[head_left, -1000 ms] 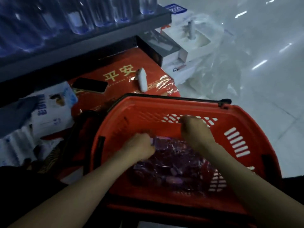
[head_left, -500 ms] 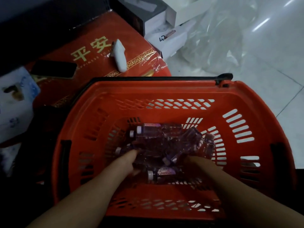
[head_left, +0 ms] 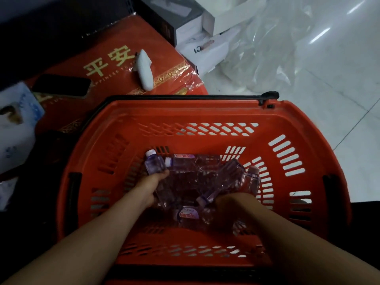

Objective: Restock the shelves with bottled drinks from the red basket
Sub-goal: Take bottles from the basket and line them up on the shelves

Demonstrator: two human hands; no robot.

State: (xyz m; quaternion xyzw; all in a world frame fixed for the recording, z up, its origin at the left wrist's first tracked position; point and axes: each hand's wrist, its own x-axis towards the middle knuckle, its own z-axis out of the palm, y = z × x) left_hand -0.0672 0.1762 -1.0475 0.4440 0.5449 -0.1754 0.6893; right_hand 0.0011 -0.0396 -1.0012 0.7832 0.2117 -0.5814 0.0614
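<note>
The red basket (head_left: 205, 116) stands in front of me with several clear, purple-tinted water bottles lying in its bottom. My left hand (head_left: 149, 188) reaches in at the left and grips a bottle (head_left: 155, 164) whose white cap points up and away. My right hand (head_left: 232, 204) is down among the bottles at the right; its fingers are hidden under the wrist, next to a tilted bottle (head_left: 224, 182). Another bottle with a red-and-white label (head_left: 187, 215) lies between my hands. The shelf is out of view.
Behind the basket lies a red gift box (head_left: 115, 58) with gold characters, a black phone (head_left: 61, 85) and a white object (head_left: 145, 68) on it. White boxes (head_left: 207, 21) and clear plastic wrap (head_left: 267, 48) lie on the tiled floor at the right.
The camera has tilted down from the shelf into the basket. Both hands went deeper among the bottles, and the left hand has closed round one and tipped its cap upward.
</note>
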